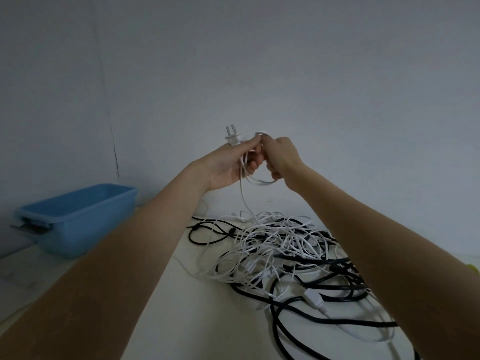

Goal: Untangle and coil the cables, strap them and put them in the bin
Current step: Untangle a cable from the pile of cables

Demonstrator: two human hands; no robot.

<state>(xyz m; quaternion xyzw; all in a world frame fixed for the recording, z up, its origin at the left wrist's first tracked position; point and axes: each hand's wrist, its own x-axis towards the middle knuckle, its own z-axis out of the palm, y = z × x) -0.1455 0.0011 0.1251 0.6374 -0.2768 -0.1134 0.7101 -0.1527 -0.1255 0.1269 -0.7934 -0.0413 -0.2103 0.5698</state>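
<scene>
Item: white cable (242, 193), two-pin plug (232, 137) at its end. The plug was held raised above the table (161, 294), pins pointing up, against the grey wall (259, 61). The cable was gripped by the left hand (228, 165), fingers curled round it just below the plug. A short loop of the same cable was pinched by the right hand (281, 158), fingers closed on it; the two hands were touching each other. The loop was seen hanging below and between both hands. From the left hand one strand ran down into the heap.

Item: tangle of cables (283, 253), white and black mixed. It was spread on the table beneath and to the right of the hands. Thin white strands were piled toward the far side; thicker black cables (311, 318) were looped nearer the camera. A white connector (315, 301) was lying among the black loops.

Item: blue bin (75, 219), plastic, rectangular, lid off. It was placed at the left of the table against the wall, well apart from the tangle. A grey latch (30, 227) was seen at its near-left end. Its contents could not be made out.

Item: small yellow-green object (473, 267) at the right edge, only partly in view, kind not determinable.
</scene>
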